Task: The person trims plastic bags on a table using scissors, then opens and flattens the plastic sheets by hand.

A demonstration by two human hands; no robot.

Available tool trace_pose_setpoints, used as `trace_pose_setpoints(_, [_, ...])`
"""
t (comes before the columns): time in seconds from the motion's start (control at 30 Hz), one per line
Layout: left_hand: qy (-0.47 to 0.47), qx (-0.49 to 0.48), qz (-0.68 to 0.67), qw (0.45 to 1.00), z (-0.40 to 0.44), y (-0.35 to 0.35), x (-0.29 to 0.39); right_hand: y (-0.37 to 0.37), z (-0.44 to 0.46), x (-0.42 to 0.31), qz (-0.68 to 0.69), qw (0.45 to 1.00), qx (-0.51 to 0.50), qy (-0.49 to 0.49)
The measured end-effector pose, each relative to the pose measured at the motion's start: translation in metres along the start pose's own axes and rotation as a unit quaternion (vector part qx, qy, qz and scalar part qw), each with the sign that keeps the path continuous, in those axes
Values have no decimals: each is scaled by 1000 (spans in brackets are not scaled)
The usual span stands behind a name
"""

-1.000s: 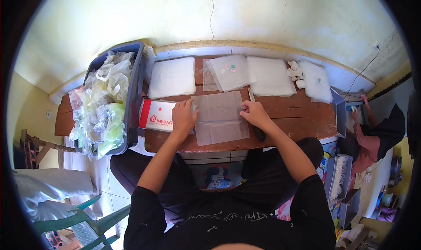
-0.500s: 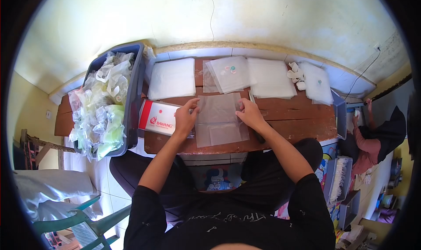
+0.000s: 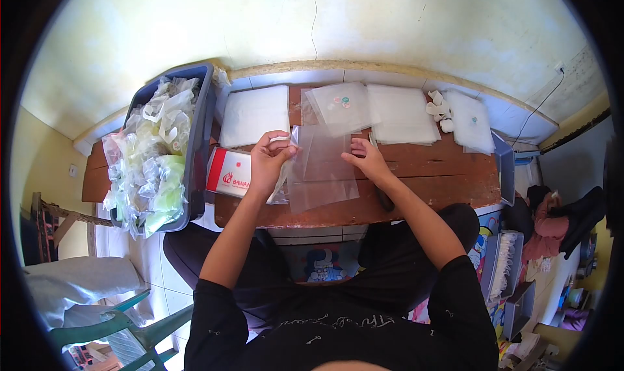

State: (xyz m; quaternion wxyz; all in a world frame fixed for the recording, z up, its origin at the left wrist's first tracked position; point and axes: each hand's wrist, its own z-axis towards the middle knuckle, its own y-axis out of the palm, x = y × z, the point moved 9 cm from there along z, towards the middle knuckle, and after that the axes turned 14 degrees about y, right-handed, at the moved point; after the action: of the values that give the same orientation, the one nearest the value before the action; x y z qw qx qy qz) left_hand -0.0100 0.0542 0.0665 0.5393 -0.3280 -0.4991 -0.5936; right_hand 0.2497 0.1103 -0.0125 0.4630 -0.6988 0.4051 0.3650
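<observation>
A clear plastic sheet or bag (image 3: 320, 176) is tilted up above the brown wooden table (image 3: 435, 182). Its upper left edge is pinched by my left hand (image 3: 270, 163). At the upper right edge of the plastic is my right hand (image 3: 367, 158), its fingers curled and partly apart; whether it grips the edge is too fine to make out. Under my left wrist lies a red and white package (image 3: 227, 173) with "BAWANG" lettering. A dark-handled tool (image 3: 383, 200) rests partly hidden beside my right wrist.
Stacks of clear plastic (image 3: 255, 116) line the back of the table. White rolled pieces (image 3: 439, 111) lie at the back right. A grey bin (image 3: 198, 137) full of plastic bags stands left. Another person (image 3: 549, 228) sits at the right, near grey trays (image 3: 504, 264).
My left hand has raised the plastic's left side, and the plastic now slants. My right hand has shifted slightly left. The other person has bent over, hands drawn in.
</observation>
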Motion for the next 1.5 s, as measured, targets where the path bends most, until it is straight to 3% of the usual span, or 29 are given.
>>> trace_pose_setpoints(0.07, [9,-27,-77,997,2,6,10,4,-4,-5,62,998,-18,-5])
trace_pose_setpoints(0.13, [10,-27,-145,989,2,9,18,14,-12,-9,178,978,-103,32])
trace_pose_setpoints(0.17, [10,-26,-212,977,3,11,21,13,-14,-12,179,978,-103,32])
trace_pose_setpoints(0.23, [17,-13,-244,970,4,7,23,34,-23,-17,178,953,-239,61])
trace_pose_setpoints(0.33, [24,24,-289,957,6,0,23,45,-34,-22,219,930,-284,81])
trace_pose_setpoints(0.47, [27,44,-262,964,9,-17,11,47,-34,-15,219,934,-259,111])
trace_pose_setpoints(0.57, [40,39,-183,982,14,-31,6,32,-27,-27,191,959,-201,63])
trace_pose_setpoints(0.63, [29,66,-133,989,16,-42,9,8,-28,-56,58,989,-120,-65])
trace_pose_setpoints(0.7, [15,91,-83,992,16,-44,14,1,-37,-76,53,986,-135,-78])
trace_pose_setpoints(0.77, [107,68,89,988,19,-40,36,-2,-44,-89,51,983,-150,-90])
trace_pose_setpoints(0.83, [117,32,91,989,21,-33,31,7,-56,-100,116,955,-250,-111])
trace_pose_setpoints(0.9, [181,-124,180,959,18,11,51,10,-68,-108,90,948,-290,-97])
trace_pose_setpoints(0.97, [167,-169,179,955,17,36,58,13,-79,-114,61,939,-328,-84])
trace_pose_setpoints(1.03, [107,-258,93,956,12,65,53,17,-93,-121,66,912,-397,-77])
trace_pose_setpoints(1.07, [28,-309,80,947,9,74,42,11,-96,-126,66,913,-395,-77])
trace_pose_setpoints(1.1, [29,-310,79,947,11,77,41,6,-99,-129,45,913,-399,-71])
trace_pose_setpoints(1.17, [-126,-384,31,914,-6,91,12,-5,-99,-127,26,915,-399,-64])
trace_pose_setpoints(1.23, [-97,-353,18,930,-6,99,9,-13,-99,-121,95,895,-434,-41])
trace_pose_setpoints(1.37, [-29,-314,-72,946,-5,118,-4,-22,-106,-117,104,885,-452,-33])
trace_pose_setpoints(1.47, [-103,-395,-82,909,-18,133,-31,-23,-110,-109,116,872,-476,7])
trace_pose_setpoints(1.5, [-104,-399,-84,907,-19,136,-39,-32,-98,-102,126,898,-421,23])
